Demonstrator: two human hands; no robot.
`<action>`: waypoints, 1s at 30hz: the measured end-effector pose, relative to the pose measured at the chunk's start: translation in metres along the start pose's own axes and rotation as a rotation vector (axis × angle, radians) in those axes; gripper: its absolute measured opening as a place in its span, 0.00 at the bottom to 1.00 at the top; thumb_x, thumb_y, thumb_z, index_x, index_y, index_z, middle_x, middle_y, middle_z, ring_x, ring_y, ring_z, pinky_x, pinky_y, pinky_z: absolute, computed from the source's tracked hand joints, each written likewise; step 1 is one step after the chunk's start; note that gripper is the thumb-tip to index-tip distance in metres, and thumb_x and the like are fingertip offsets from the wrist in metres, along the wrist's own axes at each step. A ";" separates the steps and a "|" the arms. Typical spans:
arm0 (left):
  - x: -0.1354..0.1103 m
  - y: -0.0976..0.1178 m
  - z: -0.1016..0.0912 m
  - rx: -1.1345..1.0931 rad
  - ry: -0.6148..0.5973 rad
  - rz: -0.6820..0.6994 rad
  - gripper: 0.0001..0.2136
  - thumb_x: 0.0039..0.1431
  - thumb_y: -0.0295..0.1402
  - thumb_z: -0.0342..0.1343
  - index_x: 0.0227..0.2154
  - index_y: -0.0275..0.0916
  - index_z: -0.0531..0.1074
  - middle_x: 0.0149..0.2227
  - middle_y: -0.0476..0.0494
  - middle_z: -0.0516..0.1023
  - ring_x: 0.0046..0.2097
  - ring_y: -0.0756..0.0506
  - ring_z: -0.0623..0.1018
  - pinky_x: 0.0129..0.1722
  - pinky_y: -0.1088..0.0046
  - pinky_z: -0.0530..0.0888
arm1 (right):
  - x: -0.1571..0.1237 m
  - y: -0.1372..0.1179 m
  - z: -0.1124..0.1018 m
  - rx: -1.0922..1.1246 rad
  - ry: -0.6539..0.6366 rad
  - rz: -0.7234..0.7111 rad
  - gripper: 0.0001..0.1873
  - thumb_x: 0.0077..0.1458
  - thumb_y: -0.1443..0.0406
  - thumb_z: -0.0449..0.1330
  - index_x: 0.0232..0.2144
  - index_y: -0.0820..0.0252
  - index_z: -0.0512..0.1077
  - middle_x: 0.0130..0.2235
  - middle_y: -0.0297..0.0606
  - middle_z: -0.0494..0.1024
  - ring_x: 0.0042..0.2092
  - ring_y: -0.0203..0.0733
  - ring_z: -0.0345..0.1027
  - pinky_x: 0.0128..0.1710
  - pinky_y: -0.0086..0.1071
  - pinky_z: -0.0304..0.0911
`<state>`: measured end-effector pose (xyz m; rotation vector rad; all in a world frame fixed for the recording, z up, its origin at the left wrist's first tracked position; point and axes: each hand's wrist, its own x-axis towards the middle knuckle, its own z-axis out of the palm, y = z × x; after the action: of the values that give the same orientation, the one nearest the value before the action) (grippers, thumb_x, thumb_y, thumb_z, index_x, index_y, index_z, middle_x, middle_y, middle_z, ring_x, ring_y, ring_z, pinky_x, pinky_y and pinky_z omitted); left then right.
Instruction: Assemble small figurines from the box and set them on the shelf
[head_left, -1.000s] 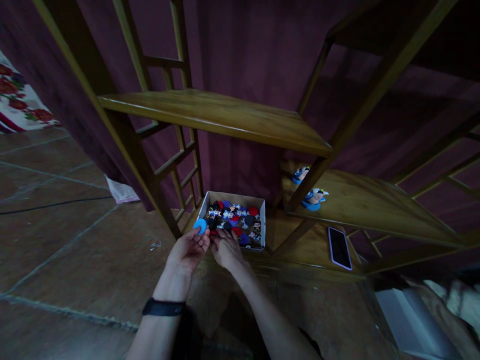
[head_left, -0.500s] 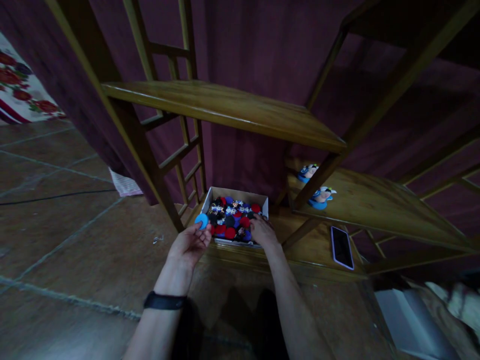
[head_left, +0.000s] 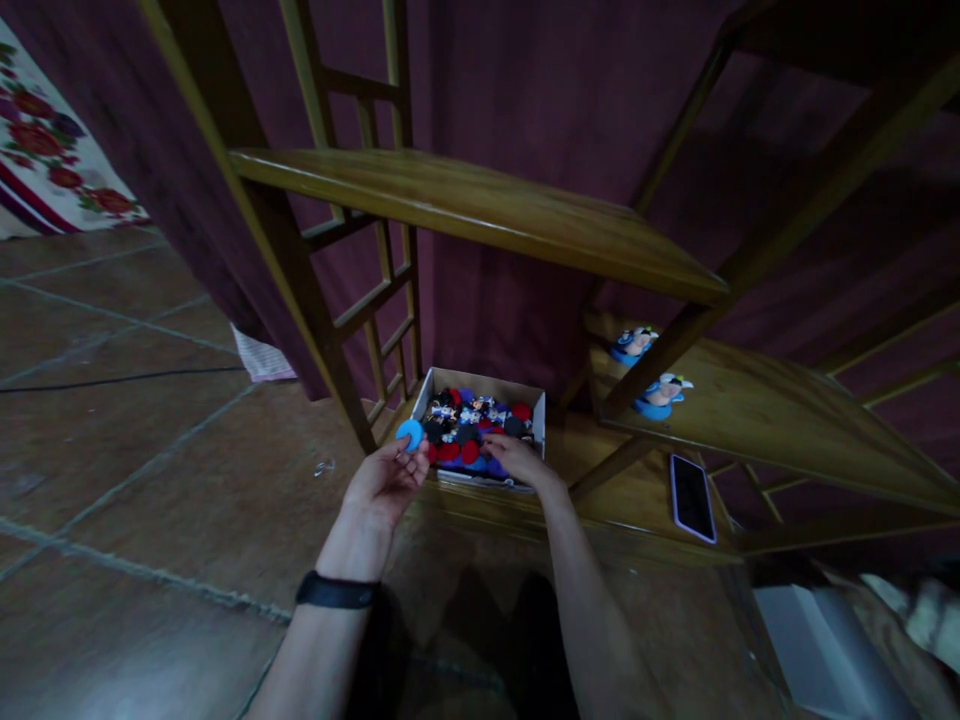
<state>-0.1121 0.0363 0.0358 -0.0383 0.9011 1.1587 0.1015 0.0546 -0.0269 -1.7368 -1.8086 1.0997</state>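
Observation:
My left hand (head_left: 386, 480) pinches a light-blue disc (head_left: 409, 434) between thumb and fingers, just off the left front corner of a white cardboard box (head_left: 540, 408). Inside the box lie several small figurines (head_left: 480, 405) in white, blue and black, mixed with red discs (head_left: 469, 452), dark discs (head_left: 466, 433) and purple ones. My right hand (head_left: 516, 458) reaches over the box's front right side, palm down, fingers extended to the left among the pieces. Its fingertips touch or hover at the pieces near the middle; I see nothing lifted in them.
The box stands on the low board of a wooden shelf unit, under a higher shelf board (head_left: 480, 205). Two blue-based figurines (head_left: 657, 398) stand on the right shelf (head_left: 780, 420). A phone (head_left: 691, 497) lies on the lower board. A slanting post (head_left: 675, 345) rises right of the box.
My right hand has moved left and inward over the pieces in the box. My left hand still holds the blue disc in nearly the same place. The view has shifted slightly.

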 end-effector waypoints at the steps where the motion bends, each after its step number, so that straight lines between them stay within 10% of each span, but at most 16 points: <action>1: 0.000 0.001 -0.001 -0.001 0.000 0.002 0.06 0.54 0.19 0.49 0.31 0.32 0.69 0.25 0.42 0.73 0.26 0.49 0.75 0.22 0.77 0.73 | 0.000 0.001 -0.005 0.030 0.059 -0.009 0.21 0.58 0.65 0.46 0.52 0.52 0.66 0.47 0.34 0.76 0.47 0.36 0.68 0.49 0.31 0.61; 8: -0.001 0.009 -0.010 -0.009 -0.024 0.014 0.07 0.54 0.19 0.49 0.31 0.33 0.70 0.27 0.42 0.74 0.27 0.50 0.76 0.24 0.77 0.74 | 0.001 0.008 -0.015 0.036 0.205 0.041 0.20 0.55 0.68 0.48 0.47 0.53 0.70 0.47 0.34 0.76 0.48 0.38 0.68 0.50 0.34 0.61; 15: 0.000 0.011 -0.011 -0.016 -0.031 0.015 0.07 0.54 0.18 0.49 0.31 0.32 0.70 0.27 0.41 0.74 0.28 0.49 0.76 0.23 0.77 0.73 | 0.005 -0.008 0.016 -0.208 -0.082 -0.099 0.21 0.50 0.71 0.49 0.43 0.50 0.74 0.53 0.31 0.71 0.55 0.38 0.62 0.55 0.33 0.54; 21: -0.002 0.015 -0.009 -0.032 -0.011 -0.002 0.07 0.54 0.19 0.49 0.32 0.32 0.70 0.27 0.42 0.74 0.27 0.50 0.76 0.23 0.77 0.74 | -0.001 -0.006 0.016 -0.419 -0.096 0.110 0.18 0.48 0.70 0.52 0.37 0.49 0.77 0.46 0.35 0.76 0.53 0.45 0.64 0.52 0.37 0.56; 30: 0.001 0.016 -0.007 -0.023 -0.005 0.001 0.07 0.55 0.19 0.48 0.32 0.32 0.70 0.27 0.42 0.74 0.26 0.50 0.76 0.22 0.78 0.73 | 0.015 0.017 -0.013 -0.189 0.300 0.191 0.25 0.52 0.72 0.46 0.51 0.55 0.66 0.54 0.37 0.68 0.55 0.39 0.61 0.51 0.31 0.58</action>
<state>-0.1288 0.0408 0.0375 -0.0532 0.8834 1.1694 0.1201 0.0713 -0.0349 -2.0931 -1.6298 0.7032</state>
